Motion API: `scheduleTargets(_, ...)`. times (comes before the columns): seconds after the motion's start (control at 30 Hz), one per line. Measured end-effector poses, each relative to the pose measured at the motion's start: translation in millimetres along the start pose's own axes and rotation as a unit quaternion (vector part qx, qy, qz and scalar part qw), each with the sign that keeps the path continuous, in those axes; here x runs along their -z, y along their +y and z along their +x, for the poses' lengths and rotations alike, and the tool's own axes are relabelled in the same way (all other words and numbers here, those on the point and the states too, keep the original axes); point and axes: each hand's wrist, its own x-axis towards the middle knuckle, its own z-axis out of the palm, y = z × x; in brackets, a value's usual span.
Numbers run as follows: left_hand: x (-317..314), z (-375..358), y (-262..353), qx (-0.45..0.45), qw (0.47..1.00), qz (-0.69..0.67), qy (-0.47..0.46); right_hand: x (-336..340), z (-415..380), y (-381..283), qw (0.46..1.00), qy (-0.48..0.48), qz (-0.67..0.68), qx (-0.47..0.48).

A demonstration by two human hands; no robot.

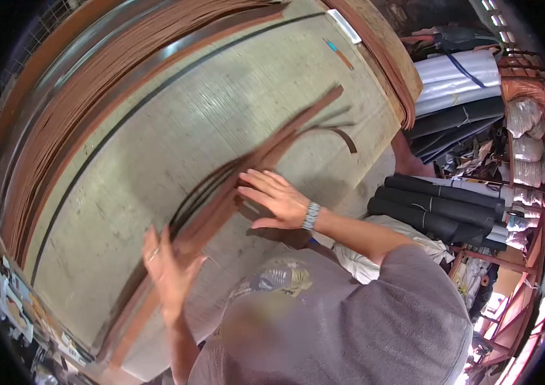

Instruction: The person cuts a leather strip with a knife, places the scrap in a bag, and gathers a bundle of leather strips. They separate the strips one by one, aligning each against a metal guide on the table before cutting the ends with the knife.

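A loose bundle of long brown leather-like strips (205, 224) lies diagonally across the worktable (183, 109). Some strip ends fan out and curl at its upper right end. My right hand (276, 199), with a metal watch at the wrist, rests over the middle of the bundle, fingers stretched and apart. Lower down, my left hand (171, 273), a ring on one finger, is at the strips with its thumb spread from its fingers. Motion blurs that hand a little. Neither hand is wrapped round a strip.
A thick stack of long brown strips (93, 77) runs along the table's far left side, beside a dark line. More strips (391, 70) hang at the right edge near a white bar (344, 26). Dark rolls (436, 205) and silvery rolls (457, 77) lie to the right.
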Motion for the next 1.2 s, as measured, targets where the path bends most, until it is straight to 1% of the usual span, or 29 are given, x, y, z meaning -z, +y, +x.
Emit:
scheduleTargets(0.03, -17, 4, 22, -0.013, 0.999, 0.039, -0.011, -9, -6, -1, 1.0, 0.01, -0.009, -0.001)
scheduleTargets(0.1, -35, 12, 55, -0.014, 0.998, 0.059, 0.014, -21, -4, -5, 0.999, 0.03, -0.029, 0.011)
scheduleTargets(0.13, -43, 17, 61, -0.01, 0.997, 0.073, 0.026, -26, -3, -1, 0.999, 0.045, -0.015, 0.02)
scheduleTargets(0.17, -51, 24, 62, -0.012, 0.996, 0.079, 0.047, -27, 0, 3, 0.998, 0.048, -0.029, 0.027)
scheduleTargets(0.23, -59, 31, 59, -0.008, 0.992, 0.098, 0.079, -30, 8, 10, 0.997, 0.052, -0.045, 0.038)
scheduleTargets(0.33, -53, 35, 65, 0.034, 0.996, 0.078, 0.035, -38, 19, 24, 0.993, 0.08, -0.036, 0.075)
scheduleTargets(0.37, -52, 35, 66, 0.033, 0.995, 0.082, 0.037, -37, 20, 29, 0.992, 0.089, -0.039, 0.079)
scheduleTargets(0.43, -58, 35, 65, 0.027, 0.996, 0.077, 0.036, -37, 24, 36, 0.993, 0.07, -0.042, 0.084)
scheduleTargets(0.5, -69, 39, 58, 0.024, 0.995, 0.069, 0.066, -38, 26, 43, 0.993, 0.056, -0.041, 0.099)
scheduleTargets(0.57, -75, 41, 46, 0.045, 0.993, 0.059, 0.091, -30, 29, 43, 0.988, 0.037, -0.09, 0.119)
scheduleTargets(0.63, -61, 35, 71, 0.023, 0.992, 0.072, 0.103, -38, 34, 49, 0.986, 0.059, -0.083, 0.131)
scheduleTargets(0.7, -61, 30, 71, 0.007, 0.99, 0.073, 0.118, -42, 38, 55, 0.983, 0.075, -0.081, 0.145)
scheduleTargets(0.77, -65, 34, 67, 0.002, 0.993, 0.058, 0.107, -45, 40, 62, 0.977, 0.099, -0.08, 0.171)
scheduleTargets(0.87, -63, 33, 57, 0.02, 0.995, 0.04, 0.089, -37, 40, 53, 0.977, 0.107, -0.09, 0.164)
scheduleTargets(0.93, -68, 30, 52, 0.008, 0.989, 0.061, 0.131, -28, 48, 45, 0.972, 0.112, -0.083, 0.188)
scheduleTargets(0.97, -69, 30, 47, -0.007, 0.99, 0.053, 0.134, -37, 50, 52, 0.964, 0.134, -0.09, 0.212)
scheduleTargets(1.0, -67, 26, 49, -0.008, 0.989, 0.066, 0.132, -45, 50, 57, 0.963, 0.131, -0.106, 0.21)
scheduleTargets(1.07, -73, 21, 46, -0.033, 0.981, 0.116, 0.155, -49, 48, 62, 0.969, 0.116, -0.095, 0.198)
scheduleTargets(1.17, -81, 14, 34, -0.049, 0.976, 0.111, 0.179, -49, 47, 59, 0.97, 0.105, -0.122, 0.183)
scheduleTargets(1.2, -78, 8, 33, -0.057, 0.971, 0.129, 0.194, -47, 48, 57, 0.974, 0.103, -0.107, 0.172)
